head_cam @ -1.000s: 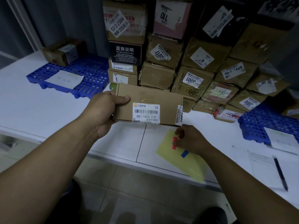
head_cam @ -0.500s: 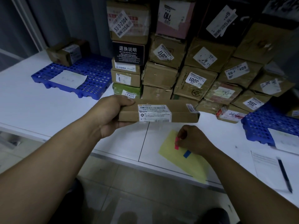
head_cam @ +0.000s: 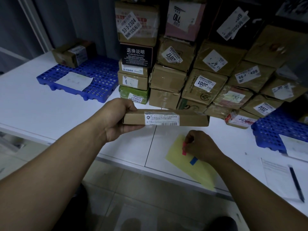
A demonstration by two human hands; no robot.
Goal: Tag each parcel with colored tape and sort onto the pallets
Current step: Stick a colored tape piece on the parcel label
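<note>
While the left hand [head_cam: 120, 119] grips the flat parcel [head_cam: 191, 120] by its left end, thumb on top and fingers curled beneath, the parcel is held level above the white table [head_cam: 41, 110]. Its long thin side faces the camera. A white label [head_cam: 162, 120] wraps over that side. The parcel sits nearer than the foot of the parcel stack [head_cam: 205, 87] and apart from it.

The right hand [head_cam: 201, 145] is lower and to the right of the parcel, not touching it, over the yellow sheet [head_cam: 191, 170] at the near table edge. Its fingers are curled and pinch the upper end of a red tape strip [head_cam: 184, 148]. Cannot tell whether the strip's lower end is stuck to the sheet. A blue tape strip [head_cam: 193, 160] lies on the sheet just beside the red one, to its near right, partly under the hand.

The left blue pallet [head_cam: 100, 75] is far left and carries one brown box [head_cam: 73, 53] at its far corner and a white slip [head_cam: 73, 80] toward its near side. The right blue pallet [head_cam: 273, 130] is at the right edge and also bears a paper slip [head_cam: 295, 145]. A paper form [head_cam: 276, 174] with a black pen [head_cam: 296, 184] on it lies near right on the table.
</note>
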